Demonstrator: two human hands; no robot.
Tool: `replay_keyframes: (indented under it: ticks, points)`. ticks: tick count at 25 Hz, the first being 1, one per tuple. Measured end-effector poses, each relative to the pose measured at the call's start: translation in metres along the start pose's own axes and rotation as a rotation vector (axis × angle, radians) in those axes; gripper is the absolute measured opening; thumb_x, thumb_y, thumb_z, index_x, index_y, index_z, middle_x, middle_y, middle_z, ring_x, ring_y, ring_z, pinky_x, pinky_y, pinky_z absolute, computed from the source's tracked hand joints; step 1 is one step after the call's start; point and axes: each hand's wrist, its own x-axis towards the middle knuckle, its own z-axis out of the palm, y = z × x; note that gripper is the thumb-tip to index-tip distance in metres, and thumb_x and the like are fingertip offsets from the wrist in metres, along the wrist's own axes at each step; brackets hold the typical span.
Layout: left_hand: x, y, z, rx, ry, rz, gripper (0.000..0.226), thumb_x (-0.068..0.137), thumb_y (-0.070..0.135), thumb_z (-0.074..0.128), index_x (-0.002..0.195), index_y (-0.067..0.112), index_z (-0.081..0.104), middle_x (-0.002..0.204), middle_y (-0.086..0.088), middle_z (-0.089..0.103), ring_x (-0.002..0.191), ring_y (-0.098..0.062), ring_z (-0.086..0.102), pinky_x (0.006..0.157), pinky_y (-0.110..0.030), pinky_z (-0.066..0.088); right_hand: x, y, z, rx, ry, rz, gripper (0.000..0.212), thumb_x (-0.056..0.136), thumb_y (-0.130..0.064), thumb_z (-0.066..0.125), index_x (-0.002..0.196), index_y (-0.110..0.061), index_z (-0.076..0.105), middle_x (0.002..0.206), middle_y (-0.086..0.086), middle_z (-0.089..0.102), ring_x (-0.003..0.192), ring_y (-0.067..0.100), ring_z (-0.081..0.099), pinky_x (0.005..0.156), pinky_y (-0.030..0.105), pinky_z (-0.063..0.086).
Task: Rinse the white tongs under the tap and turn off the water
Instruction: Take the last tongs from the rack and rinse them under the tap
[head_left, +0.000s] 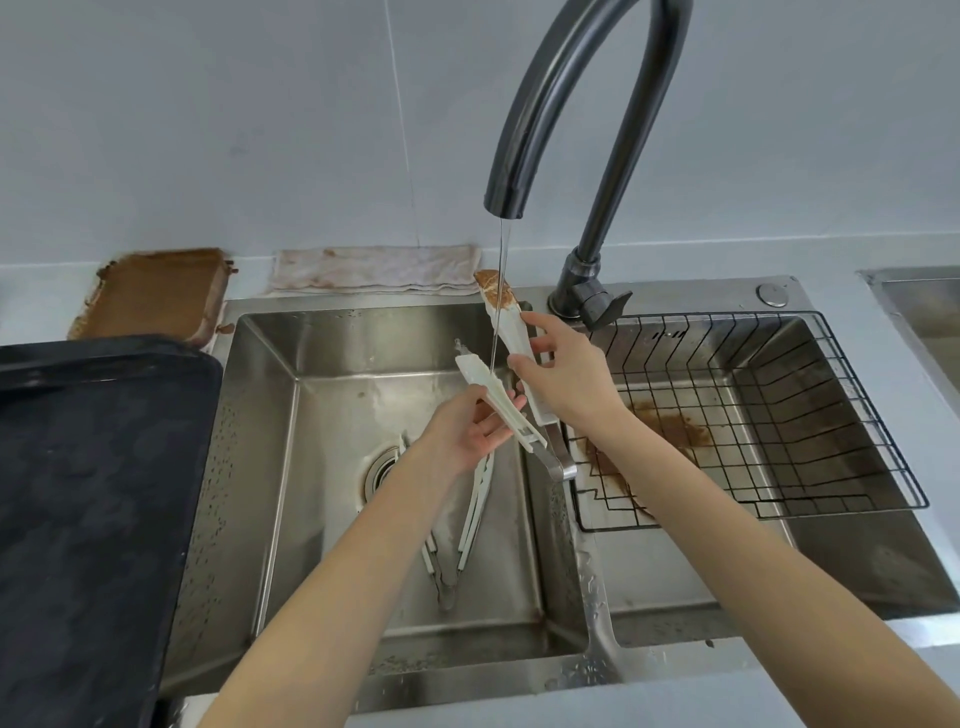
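I hold white tongs (511, 332) spread open over the left sink basin (260, 415). My right hand (566, 374) grips the arm whose tip is smeared brown. My left hand (470, 426) grips the other arm (480, 376). A thin stream of water (500, 291) runs from the dark curved tap (545, 104) down past the soiled tip and between the two arms. The tap's lever (605, 306) sits at its base, just above my right hand. The tongs' metal hinge end hangs by the divider.
Another pair of white tongs (467, 525) lies on the basin floor by the drain (382, 470). A black wire rack (753, 415) fills the right basin, with brown stains below. A black tray (88, 493) sits left, a brown-smeared tray (150, 296) and a stained cloth (374, 267) behind.
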Motion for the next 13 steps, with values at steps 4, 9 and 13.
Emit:
replay_keyframes:
  ticks: [4,9,13]
  points:
    - [-0.004,-0.004,0.002,0.006,0.01,-0.03,0.017,0.096,0.003,0.038,0.085,0.005,0.051,0.081,-0.012,0.058,0.071,-0.023,0.06,0.086,-0.041,0.046,-0.005,0.003,-0.001,-0.025,-0.015,-0.004,0.052,0.089,-0.02,0.055,0.14,-0.024,0.042,0.119,0.003,0.064,0.063,-0.004,0.049,0.05,0.002,0.036]
    - [-0.009,-0.017,-0.011,-0.023,0.027,-0.072,0.015,0.096,0.002,0.037,0.087,0.003,0.049,0.081,-0.014,0.057,0.071,-0.023,0.06,0.086,-0.043,0.046,-0.009,0.003,0.006,-0.064,-0.074,-0.014,0.051,0.089,-0.02,0.055,0.139,-0.022,0.044,0.12,0.005,0.064,0.07,0.004,0.05,0.047,-0.002,0.037]
    - [-0.01,-0.024,-0.019,-0.029,0.046,-0.082,0.014,0.096,0.002,0.036,0.088,0.002,0.048,0.081,-0.016,0.056,0.074,-0.026,0.059,0.086,-0.043,0.045,-0.013,0.003,0.012,-0.104,-0.104,-0.026,0.049,0.089,-0.02,0.054,0.138,-0.022,0.045,0.122,0.005,0.064,0.078,0.007,0.053,0.05,-0.001,0.033]
